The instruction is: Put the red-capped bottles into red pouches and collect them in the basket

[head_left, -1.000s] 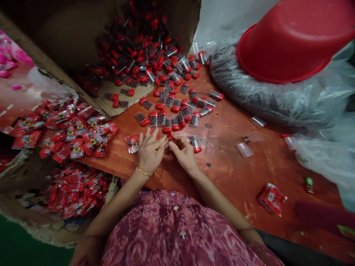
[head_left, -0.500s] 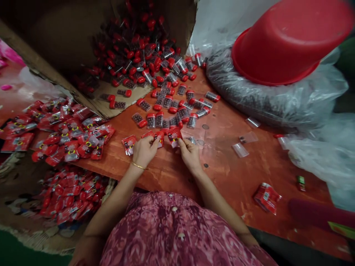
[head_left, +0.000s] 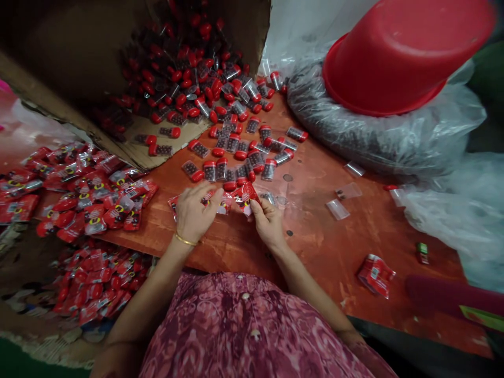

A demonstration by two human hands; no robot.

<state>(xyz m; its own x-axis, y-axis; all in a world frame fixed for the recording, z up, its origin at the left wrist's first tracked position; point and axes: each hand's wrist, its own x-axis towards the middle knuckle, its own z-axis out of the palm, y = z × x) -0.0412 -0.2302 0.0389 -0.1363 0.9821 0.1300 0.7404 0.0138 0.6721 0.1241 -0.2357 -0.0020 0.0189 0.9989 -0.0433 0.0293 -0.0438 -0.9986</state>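
Note:
My right hand (head_left: 268, 219) pinches the lower right edge of a small red printed packet (head_left: 245, 196) between thumb and fingers. My left hand (head_left: 196, 214), with a gold bangle at its wrist, is opened over other red packets (head_left: 225, 203) that lie side by side on the table; its thumb stands apart from the fingers. Part of those packets is hidden beneath that hand. Just beyond both hands lie several clear, red-capped little tubes (head_left: 210, 170) filled with dark beads.
A cardboard box (head_left: 260, 31) on its side spills red-capped tubes. Finished-looking red packets (head_left: 94, 191) heap at the left, with another pile (head_left: 94, 278) lower down. A red bucket (head_left: 389, 58) sits on a plastic bag (head_left: 378, 142). A single red packet (head_left: 376, 275) lies right.
The left hand has loosened from a pinch, spreading its fingers and shifting slightly left. The right hand keeps its pinch on the packet. The whole view has shifted a little.

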